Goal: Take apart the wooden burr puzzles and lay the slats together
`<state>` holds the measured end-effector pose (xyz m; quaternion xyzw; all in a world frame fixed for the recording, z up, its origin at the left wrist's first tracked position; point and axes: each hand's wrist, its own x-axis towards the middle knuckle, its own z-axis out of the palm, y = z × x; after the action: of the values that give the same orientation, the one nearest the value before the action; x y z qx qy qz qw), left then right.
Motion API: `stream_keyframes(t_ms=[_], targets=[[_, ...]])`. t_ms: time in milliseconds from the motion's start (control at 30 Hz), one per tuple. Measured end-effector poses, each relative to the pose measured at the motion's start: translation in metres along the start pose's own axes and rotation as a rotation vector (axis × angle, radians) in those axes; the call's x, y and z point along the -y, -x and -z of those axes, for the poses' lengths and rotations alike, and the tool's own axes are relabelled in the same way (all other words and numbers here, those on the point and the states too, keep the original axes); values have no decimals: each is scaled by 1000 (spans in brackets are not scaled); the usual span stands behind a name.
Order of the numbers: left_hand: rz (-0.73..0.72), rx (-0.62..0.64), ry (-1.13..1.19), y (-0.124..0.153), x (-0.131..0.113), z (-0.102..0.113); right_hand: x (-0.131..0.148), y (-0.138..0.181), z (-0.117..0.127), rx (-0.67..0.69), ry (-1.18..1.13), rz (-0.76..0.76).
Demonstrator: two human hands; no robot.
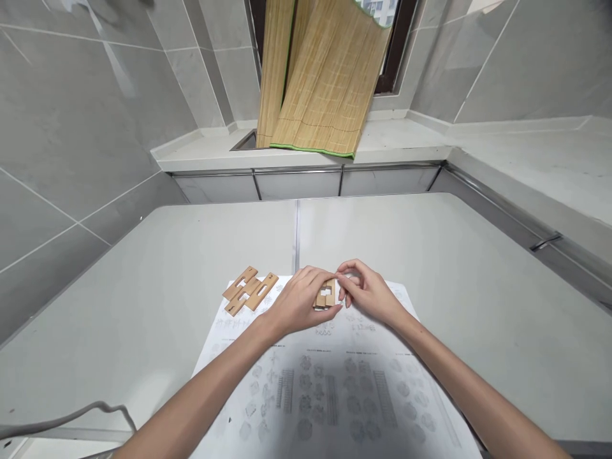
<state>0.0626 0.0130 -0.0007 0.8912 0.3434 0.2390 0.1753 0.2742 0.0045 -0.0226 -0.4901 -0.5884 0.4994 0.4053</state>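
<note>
Both hands meet over the far end of a white printed instruction sheet [335,382] lying on a pale grey table [478,287]. The left hand [299,303] and right hand [366,293] are both closed on a small cluster of notched light-brown wooden puzzle bars [326,294], held between the fingertips just above the sheet. The right thumb and forefinger pinch the cluster's upper right edge. To the left, near the sheet's far-left corner, four loose notched wooden bars [249,291] lie flat, touching one another. A rolled bamboo mat [320,83] leans at the far window ledge.
</note>
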Motion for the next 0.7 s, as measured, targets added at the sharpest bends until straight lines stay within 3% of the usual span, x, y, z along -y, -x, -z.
stream_keyframes(t_ms=[233,567,700], targets=[[-2,78,-217,28,7,31,5,4,1,19,55,28],[86,-13,-287,77,14,61,4,7,4,38,46,51],[291,-178,-222,99,34,78,3,9,3,40,11,65]])
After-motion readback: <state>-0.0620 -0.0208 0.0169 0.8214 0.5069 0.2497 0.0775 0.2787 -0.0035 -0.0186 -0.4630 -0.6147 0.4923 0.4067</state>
